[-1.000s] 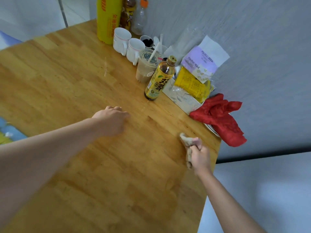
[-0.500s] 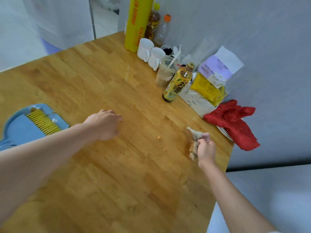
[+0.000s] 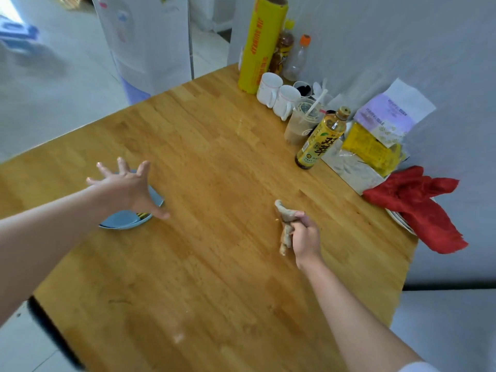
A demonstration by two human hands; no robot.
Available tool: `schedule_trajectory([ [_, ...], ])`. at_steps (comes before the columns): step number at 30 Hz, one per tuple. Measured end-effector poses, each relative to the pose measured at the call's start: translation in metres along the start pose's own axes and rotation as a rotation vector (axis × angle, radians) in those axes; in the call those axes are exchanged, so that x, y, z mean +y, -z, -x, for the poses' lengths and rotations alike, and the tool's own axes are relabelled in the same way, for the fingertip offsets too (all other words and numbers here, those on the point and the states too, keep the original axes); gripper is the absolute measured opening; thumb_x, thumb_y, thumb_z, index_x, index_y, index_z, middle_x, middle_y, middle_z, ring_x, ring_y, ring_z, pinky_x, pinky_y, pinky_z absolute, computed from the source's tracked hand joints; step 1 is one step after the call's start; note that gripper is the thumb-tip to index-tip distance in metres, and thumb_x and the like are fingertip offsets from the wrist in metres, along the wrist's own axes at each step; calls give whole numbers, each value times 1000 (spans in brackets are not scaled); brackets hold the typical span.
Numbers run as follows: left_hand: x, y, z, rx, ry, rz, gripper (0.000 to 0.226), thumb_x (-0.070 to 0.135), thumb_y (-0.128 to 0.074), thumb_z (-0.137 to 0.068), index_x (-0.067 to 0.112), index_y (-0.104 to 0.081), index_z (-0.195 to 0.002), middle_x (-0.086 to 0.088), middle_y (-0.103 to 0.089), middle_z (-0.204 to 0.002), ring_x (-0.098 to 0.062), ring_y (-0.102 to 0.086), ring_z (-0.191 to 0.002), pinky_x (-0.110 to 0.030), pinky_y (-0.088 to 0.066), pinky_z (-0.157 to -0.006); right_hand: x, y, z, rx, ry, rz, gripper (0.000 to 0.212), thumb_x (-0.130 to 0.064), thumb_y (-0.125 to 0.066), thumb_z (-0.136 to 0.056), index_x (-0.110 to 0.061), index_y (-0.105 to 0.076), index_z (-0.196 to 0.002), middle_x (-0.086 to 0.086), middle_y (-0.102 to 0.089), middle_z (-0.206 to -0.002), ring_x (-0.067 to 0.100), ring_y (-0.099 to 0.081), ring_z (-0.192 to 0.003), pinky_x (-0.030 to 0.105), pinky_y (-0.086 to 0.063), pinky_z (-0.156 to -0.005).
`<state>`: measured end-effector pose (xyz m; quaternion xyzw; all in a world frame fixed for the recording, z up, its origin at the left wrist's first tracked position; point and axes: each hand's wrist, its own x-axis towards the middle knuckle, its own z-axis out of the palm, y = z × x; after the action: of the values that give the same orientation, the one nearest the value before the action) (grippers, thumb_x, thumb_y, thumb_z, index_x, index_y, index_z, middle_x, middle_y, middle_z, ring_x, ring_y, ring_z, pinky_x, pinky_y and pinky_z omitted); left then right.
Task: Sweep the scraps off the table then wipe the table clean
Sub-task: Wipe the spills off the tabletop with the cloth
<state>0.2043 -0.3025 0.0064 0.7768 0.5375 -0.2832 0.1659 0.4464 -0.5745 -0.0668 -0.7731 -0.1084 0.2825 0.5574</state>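
Left hand (image 3: pixel 126 186) is spread wide, fingers splayed above the blue dustpan (image 3: pixel 134 218), likely about to take it so scraps can be swept in. Right hand (image 3: pixel 304 236) is fisted around a bunched beige rag (image 3: pixel 284 224), pressed to the table (image 3: pixel 214 264) mid-board, ready to push. A tiny crumb sits beside the rag; a pale smear waits near the front edge.

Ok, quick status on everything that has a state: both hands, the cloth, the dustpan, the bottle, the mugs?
left hand: open, fingers spread, above the dustpan
right hand: closed on the cloth
cloth: bunched, on the table
dustpan: lying on the table, mostly hidden
tea bottle: upright, capped
white mugs: upright
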Motion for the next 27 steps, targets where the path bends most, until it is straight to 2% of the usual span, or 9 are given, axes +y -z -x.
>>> schedule_trajectory([
  [4, -37, -17, -11, -25, 38, 117, 168, 80, -84, -31, 44, 31, -148, -11, 34, -159, -55, 16, -144, -74, -11, -113, -1, 21, -8, 127, 43, 56, 42, -2, -43, -89, -27, -66, -64, -2, -45, -52, 19, -39, -50, 30, -32, -49],
  [7, -52, -30, -21, -48, 37, 218, 169, 78, -86, -28, 48, 34, -145, -9, 37, -158, -53, 12, -147, -66, -17, -116, -1, 35, -11, 182, 40, 130, 34, -11, -45, -86, -29, -70, -74, -5, -49, -53, 21, -44, -56, 35, -37, -57],
  [10, -54, -39, -22, 4, -40, 182, 169, 79, -84, -27, 48, 32, -145, -10, 18, -162, -46, -6, -146, -59, -32, -112, 2, 39, -12, 208, 53, 217, 35, -16, -45, -87, -37, -72, -80, -13, -57, -56, 17, -52, -63, 34, -42, -64],
  [13, -46, -40, -16, 82, -158, 69, 166, 75, -81, -28, 44, 29, -148, -10, -2, -159, -40, -18, -141, -54, -42, -105, 4, 38, -9, 202, 62, 235, 32, -16, -45, -87, -33, -72, -79, -11, -54, -55, 18, -50, -61, 34, -41, -62],
  [18, -14, -43, 0, 81, -391, -68, 162, 76, -79, -38, 33, 29, -151, -5, 2, -162, -37, -15, -146, -51, -34, -113, 2, 35, -2, 271, 56, 267, 37, -17, -46, -89, -44, -69, -78, -15, -56, -58, 2, -50, -54, 28, -40, -58],
  [22, 33, -52, 13, 83, -565, -126, 160, 76, -80, -44, 33, 32, -149, -5, 11, -164, -36, -10, -148, -48, -31, -116, 0, 33, -2, 286, 56, 261, 47, -12, -45, -93, -51, -66, -77, -24, -59, -55, -8, -54, -52, 22, -38, -54],
  [24, 59, -57, 19, 96, -630, -139, 159, 74, -82, -47, 33, 32, -150, -4, 14, -164, -36, -9, -149, -48, -30, -116, 4, 32, -4, 239, 48, 263, 44, -9, -45, -95, -43, -68, -78, -17, -61, -58, 0, -55, -56, 29, -42, -59],
  [27, 91, -65, 26, 94, -693, -184, 160, 71, -85, -48, 33, 32, -150, -5, 17, -165, -36, -9, -149, -47, -28, -116, 8, 26, -6, 120, 14, 240, 42, -2, -43, -95, -30, -69, -78, -8, -55, -56, 14, -51, -55, 28, -44, -58],
])
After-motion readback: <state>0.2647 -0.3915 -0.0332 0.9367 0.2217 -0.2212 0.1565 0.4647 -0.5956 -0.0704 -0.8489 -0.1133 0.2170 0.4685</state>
